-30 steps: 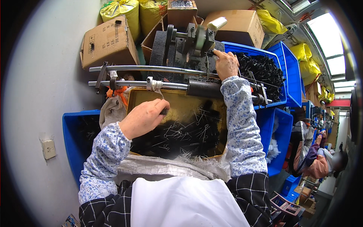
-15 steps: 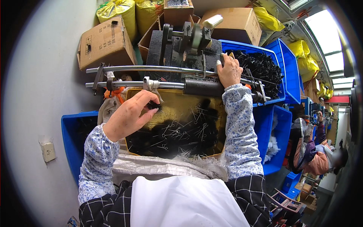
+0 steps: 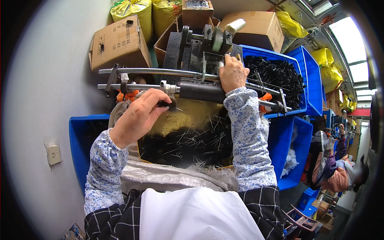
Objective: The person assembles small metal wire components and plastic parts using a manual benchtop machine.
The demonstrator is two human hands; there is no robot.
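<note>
My left hand [image 3: 140,114] pinches a small black brush [image 3: 172,106] with a thin wire end sticking out to the right, just below the rails. My right hand [image 3: 233,74] is closed over the sliding carriage [image 3: 204,66] of a bench machine; the fingertips are partly hidden. The carriage has a black cylinder [image 3: 202,91] and rides on two steel rails [image 3: 150,71]. Behind the rails stands a grinding wheel [image 3: 217,40]. Under my hands, a yellow tray [image 3: 176,120] holds loose looped wire pieces [image 3: 188,140] and black dust.
A blue crate [image 3: 256,50] full of black brushes [image 3: 276,76] stands at the right; another blue crate [image 3: 294,140] holds white tufts. A blue bin [image 3: 80,140] sits at the left by the wall. Cardboard boxes [image 3: 120,42] and yellow sacks [image 3: 134,16] stand behind. A co-worker [image 3: 336,168] sits far right.
My right hand has moved left along the rails together with the carriage and its black cylinder. The left hand has stayed near the tray with the brush. The whole view has shifted slightly.
</note>
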